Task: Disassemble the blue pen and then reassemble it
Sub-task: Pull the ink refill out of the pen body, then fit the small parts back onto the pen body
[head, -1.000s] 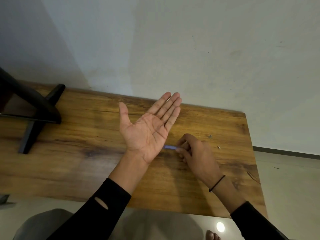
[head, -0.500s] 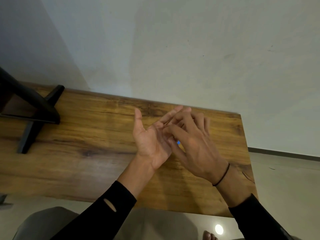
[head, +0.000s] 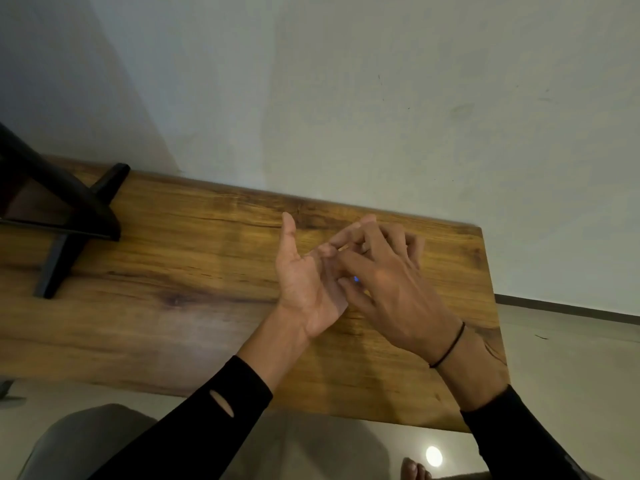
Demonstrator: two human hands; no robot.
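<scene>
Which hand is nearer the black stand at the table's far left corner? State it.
Left. The left hand is open, palm up, over the table's middle, on the black stand's side. The right hand lies past it, further from the stand, fingers over a blue piece.

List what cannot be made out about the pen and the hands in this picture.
- Blue pen: head view, only a blurred speck shows; the right hand covers the rest.
- Whether it is assembled or apart: hidden.
- Left hand: its fingers are hidden behind the right hand.
</scene>
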